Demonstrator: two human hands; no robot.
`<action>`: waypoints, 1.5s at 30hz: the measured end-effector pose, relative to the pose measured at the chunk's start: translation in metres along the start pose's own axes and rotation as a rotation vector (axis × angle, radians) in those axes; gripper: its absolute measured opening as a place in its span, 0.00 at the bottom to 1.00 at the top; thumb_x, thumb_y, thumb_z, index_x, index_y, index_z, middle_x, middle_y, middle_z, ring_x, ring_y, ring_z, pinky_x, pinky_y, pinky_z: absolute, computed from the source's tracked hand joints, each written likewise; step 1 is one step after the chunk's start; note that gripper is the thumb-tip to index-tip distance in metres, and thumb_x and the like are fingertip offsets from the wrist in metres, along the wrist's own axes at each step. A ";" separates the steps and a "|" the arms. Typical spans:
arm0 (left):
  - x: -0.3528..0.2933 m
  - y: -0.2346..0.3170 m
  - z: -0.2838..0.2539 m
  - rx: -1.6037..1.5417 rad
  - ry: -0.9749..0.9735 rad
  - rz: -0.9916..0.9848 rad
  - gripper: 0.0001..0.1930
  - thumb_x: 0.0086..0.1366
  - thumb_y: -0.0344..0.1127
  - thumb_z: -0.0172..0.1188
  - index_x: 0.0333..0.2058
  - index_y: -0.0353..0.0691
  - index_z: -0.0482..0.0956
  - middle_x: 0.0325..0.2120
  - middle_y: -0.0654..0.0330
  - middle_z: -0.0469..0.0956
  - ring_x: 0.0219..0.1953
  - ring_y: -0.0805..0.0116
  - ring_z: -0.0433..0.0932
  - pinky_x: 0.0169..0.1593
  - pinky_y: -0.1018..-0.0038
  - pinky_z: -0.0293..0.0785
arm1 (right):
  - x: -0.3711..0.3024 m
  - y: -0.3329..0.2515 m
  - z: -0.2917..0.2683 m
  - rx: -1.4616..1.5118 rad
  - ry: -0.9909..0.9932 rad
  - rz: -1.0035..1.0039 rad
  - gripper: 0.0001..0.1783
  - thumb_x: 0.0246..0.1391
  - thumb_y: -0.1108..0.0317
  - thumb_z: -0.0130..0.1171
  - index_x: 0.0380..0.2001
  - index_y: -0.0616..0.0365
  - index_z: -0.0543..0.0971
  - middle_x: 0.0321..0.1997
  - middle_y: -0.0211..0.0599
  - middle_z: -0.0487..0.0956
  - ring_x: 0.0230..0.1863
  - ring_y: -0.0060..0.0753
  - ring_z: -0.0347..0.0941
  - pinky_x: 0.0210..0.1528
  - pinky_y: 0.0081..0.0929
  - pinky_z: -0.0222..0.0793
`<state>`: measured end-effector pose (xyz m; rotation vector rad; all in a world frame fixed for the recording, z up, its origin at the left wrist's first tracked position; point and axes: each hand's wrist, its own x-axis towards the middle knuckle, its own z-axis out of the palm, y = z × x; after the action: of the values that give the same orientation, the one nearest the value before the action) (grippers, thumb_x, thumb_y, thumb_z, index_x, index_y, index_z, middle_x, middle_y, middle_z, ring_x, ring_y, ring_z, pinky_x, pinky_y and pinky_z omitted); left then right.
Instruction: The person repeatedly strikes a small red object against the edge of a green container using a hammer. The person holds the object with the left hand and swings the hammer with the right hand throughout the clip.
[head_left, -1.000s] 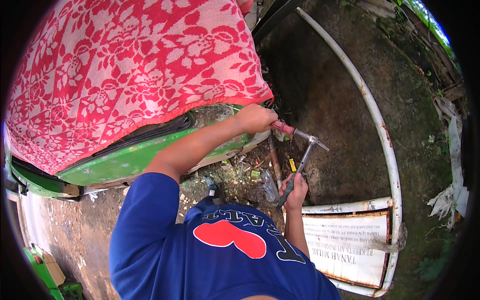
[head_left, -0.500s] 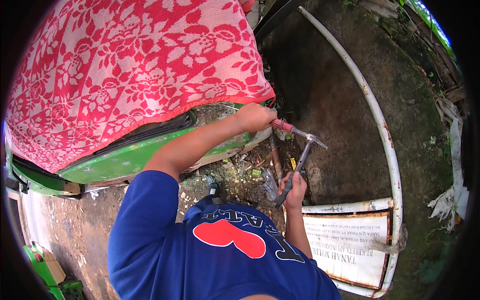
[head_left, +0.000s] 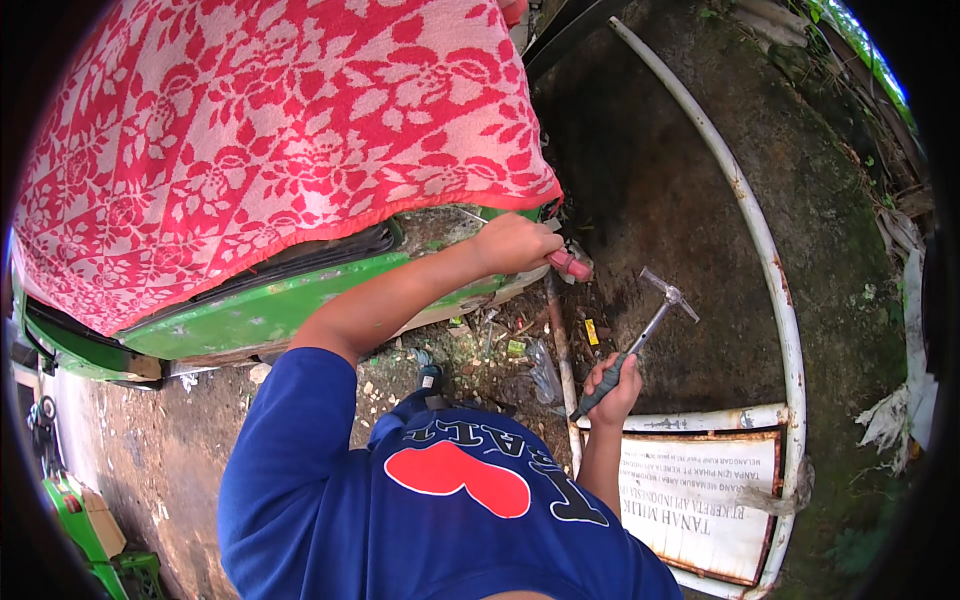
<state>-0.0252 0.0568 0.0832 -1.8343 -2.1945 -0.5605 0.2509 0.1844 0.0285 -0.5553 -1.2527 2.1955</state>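
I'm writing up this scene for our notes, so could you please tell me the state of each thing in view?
Left hand: closed around the red handle.
Red handle: gripped, one end sticking out.
Right hand: closed around the grip of the hammer.
Hammer: held, head apart from the red handle.
Patterned blanket: draped over the green bodywork.
Green bodywork: partly covered, paint worn.
White tubular frame: rust-marked.
White sign: rusty-edged.

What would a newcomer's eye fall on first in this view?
Probably the red-and-pink floral cloth, filling the upper left over a scuffed green panel. Next, right of centre, the hammer in the right hand, its head apart from the red handle in the left hand. Then the curved, rusty white frame at right.
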 end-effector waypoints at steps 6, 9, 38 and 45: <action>0.011 0.005 0.004 0.003 -0.007 0.021 0.08 0.57 0.42 0.59 0.29 0.45 0.73 0.24 0.61 0.76 0.28 0.56 0.80 0.29 0.59 0.74 | -0.003 0.002 -0.006 -0.066 -0.027 0.013 0.25 0.66 0.47 0.45 0.28 0.59 0.68 0.16 0.37 0.68 0.14 0.25 0.63 0.16 0.21 0.60; 0.011 0.004 0.008 0.011 -0.038 0.011 0.08 0.58 0.42 0.58 0.30 0.46 0.74 0.24 0.61 0.76 0.28 0.56 0.80 0.30 0.58 0.74 | -0.005 0.005 -0.006 -0.053 -0.030 0.031 0.25 0.66 0.47 0.46 0.28 0.59 0.68 0.16 0.37 0.68 0.14 0.25 0.63 0.16 0.21 0.61; 0.008 -0.003 0.002 0.001 -0.018 -0.013 0.08 0.58 0.42 0.58 0.30 0.45 0.74 0.23 0.60 0.77 0.26 0.54 0.80 0.29 0.58 0.75 | -0.011 0.014 0.002 0.013 -0.107 -0.037 0.25 0.66 0.47 0.44 0.29 0.59 0.68 0.16 0.35 0.68 0.14 0.25 0.64 0.16 0.21 0.61; -0.005 -0.006 0.001 0.029 -0.034 0.051 0.08 0.56 0.41 0.59 0.30 0.46 0.74 0.24 0.60 0.76 0.26 0.55 0.79 0.27 0.59 0.74 | -0.019 0.026 0.009 -0.130 -0.210 0.070 0.24 0.67 0.49 0.45 0.29 0.60 0.70 0.17 0.37 0.70 0.15 0.25 0.65 0.17 0.22 0.64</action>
<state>-0.0304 0.0520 0.0794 -1.8928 -2.1586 -0.4885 0.2529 0.1555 0.0116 -0.4332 -1.5143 2.2889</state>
